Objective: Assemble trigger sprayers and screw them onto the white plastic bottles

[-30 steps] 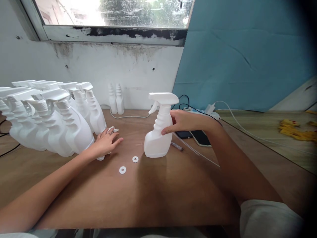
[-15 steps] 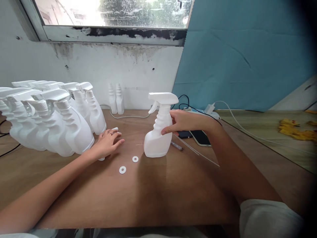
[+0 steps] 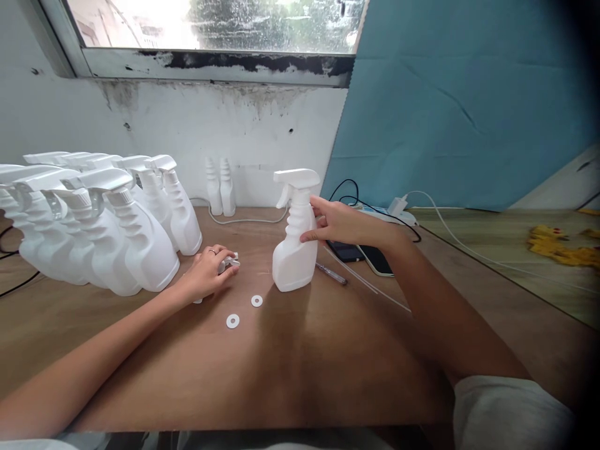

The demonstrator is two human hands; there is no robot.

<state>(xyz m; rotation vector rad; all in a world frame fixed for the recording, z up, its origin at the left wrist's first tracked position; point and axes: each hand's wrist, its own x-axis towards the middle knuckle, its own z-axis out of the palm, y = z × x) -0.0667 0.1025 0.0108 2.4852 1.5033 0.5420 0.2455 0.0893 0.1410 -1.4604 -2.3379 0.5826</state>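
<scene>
My right hand (image 3: 328, 220) grips a white spray bottle (image 3: 294, 259) from its right side, thumb on the front and fingers behind the neck. The bottle carries a trigger head and leans slightly, its base at or close to the table. My left hand (image 3: 206, 270) is low over the table, its fingers closed around a white trigger sprayer head (image 3: 229, 262), mostly hidden by the hand. Another bit of white shows below the left wrist. Two flat white washers, a nearer one (image 3: 233, 321) and a farther one (image 3: 257, 301), lie between the hands.
Several white spray bottles (image 3: 145, 250) stand in rows at the left. Two bottles without heads (image 3: 227, 190) stand by the wall. Right of the held bottle lie a pen (image 3: 332, 273), thin white tubes (image 3: 351, 270), phones (image 3: 377, 261) and cables near a power strip (image 3: 407, 217).
My right hand has shifted the spray bottle slightly left and turned it a little. My left hand has moved a little right and closed around the sprayer head.
</scene>
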